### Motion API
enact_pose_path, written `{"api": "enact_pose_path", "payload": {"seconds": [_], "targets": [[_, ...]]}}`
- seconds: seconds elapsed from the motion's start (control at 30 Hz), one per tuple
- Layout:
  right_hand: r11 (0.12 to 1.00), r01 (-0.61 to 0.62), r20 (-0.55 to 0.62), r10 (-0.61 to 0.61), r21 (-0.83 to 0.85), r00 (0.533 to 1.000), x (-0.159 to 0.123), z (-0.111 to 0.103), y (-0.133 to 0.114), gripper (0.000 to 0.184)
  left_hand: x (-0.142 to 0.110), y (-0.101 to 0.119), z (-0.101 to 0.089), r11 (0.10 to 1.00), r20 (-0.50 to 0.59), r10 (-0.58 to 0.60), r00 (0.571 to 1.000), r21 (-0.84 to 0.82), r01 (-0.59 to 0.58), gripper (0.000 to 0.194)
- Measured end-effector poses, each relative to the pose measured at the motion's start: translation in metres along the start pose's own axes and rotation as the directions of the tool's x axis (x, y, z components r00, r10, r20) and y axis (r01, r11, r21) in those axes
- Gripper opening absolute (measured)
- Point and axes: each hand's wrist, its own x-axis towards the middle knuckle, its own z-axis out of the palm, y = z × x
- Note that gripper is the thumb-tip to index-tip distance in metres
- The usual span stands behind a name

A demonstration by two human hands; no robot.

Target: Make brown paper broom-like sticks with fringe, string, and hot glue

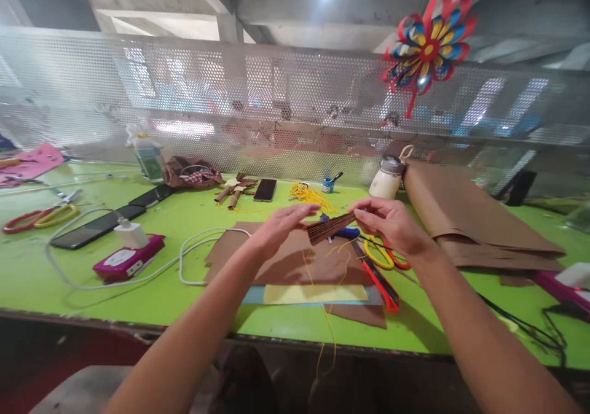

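My right hand (385,220) pinches one end of a strip of brown paper folded into narrow pleats (328,228). My left hand (286,225) is at the strip's other end, fingers stretched out and apart; whether it touches the paper I cannot tell. Thin yellow string (328,319) hangs below the strip and over the table's front edge. Underneath lie brown paper sheets (276,266), a pale yellow paper strip (318,293) and a light blue one. By my right hand are a red-and-black utility knife (380,282), scissors (378,253) and a blue-handled tool (348,233).
On the left are a purple power strip (131,260) with white cable, dark phones and more scissors (43,216). Rolled brown paper pieces, yellow string (302,194) and a bottle (386,177) stand farther back. Folded brown paper (470,211) lies right. A perforated screen (276,107) borders the table.
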Motion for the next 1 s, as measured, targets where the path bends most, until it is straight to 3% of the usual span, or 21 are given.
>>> {"api": "enact_pose_path", "payload": {"seconds": [0.07,0.13,0.17,0.23,0.3,0.37,0.43,0.53,0.63,0.73,0.87,0.93,1.0], "targets": [[0.998,0.009,-0.013,-0.008,0.065,1.000,-0.004,-0.005,-0.001,0.019,0.000,0.009,-0.003,0.978,-0.269,0.121,0.956,0.195,-0.069,0.037],[0.994,0.009,-0.027,-0.006,0.110,1.000,-0.008,-0.008,-0.001,0.019,-0.005,0.023,-0.006,0.889,-0.422,0.311,0.852,0.446,-0.104,0.033],[0.992,0.007,-0.034,-0.002,0.125,0.999,-0.010,-0.008,-0.001,0.019,-0.011,0.031,-0.005,0.825,-0.397,0.398,0.827,0.550,-0.133,0.030],[0.990,-0.001,-0.050,0.008,0.140,0.999,-0.014,-0.005,-0.001,0.019,-0.028,0.043,0.001,0.711,-0.247,0.500,0.830,0.664,-0.231,0.024],[0.989,0.001,-0.076,0.010,0.145,0.997,-0.017,-0.001,-0.002,0.020,-0.049,0.049,0.014,0.652,-0.137,0.492,0.860,0.712,-0.260,0.020],[0.987,0.020,-0.123,0.000,0.160,0.992,-0.021,0.004,-0.003,0.019,-0.070,0.045,0.031,0.688,-0.217,0.457,0.862,0.701,-0.188,0.017],[0.979,0.050,-0.178,-0.015,0.197,0.984,-0.024,0.011,-0.004,0.017,-0.084,0.036,0.048,0.809,-0.308,0.323,0.895,0.580,-0.092,0.024],[0.959,0.077,-0.221,-0.015,0.273,0.975,-0.030,0.024,-0.006,0.015,-0.087,0.023,0.069,0.978,-0.230,0.061,0.971,0.206,-0.013,0.028],[0.945,0.067,-0.215,0.004,0.320,0.977,-0.038,0.034,-0.007,0.013,-0.073,0.019,0.076,0.982,-0.177,-0.001,0.984,-0.185,-0.032,0.036],[0.947,0.041,-0.200,0.025,0.320,0.979,-0.046,0.037,-0.008,0.013,-0.060,0.018,0.075,0.911,-0.272,0.009,0.962,-0.393,-0.120,0.040],[0.956,-0.006,-0.201,0.068,0.294,0.977,-0.052,0.033,-0.008,0.016,-0.055,0.012,0.067,0.878,-0.329,-0.014,0.944,-0.457,-0.146,0.042],[0.966,-0.001,-0.232,0.064,0.260,0.971,-0.052,0.029,-0.010,0.017,-0.056,0.011,0.054,0.880,-0.391,-0.065,0.918,-0.456,-0.132,0.046],[0.978,0.013,-0.268,0.044,0.208,0.962,-0.050,0.024,-0.012,0.018,-0.059,0.014,0.030,0.892,-0.515,-0.088,0.852,-0.422,-0.163,0.047]]}}
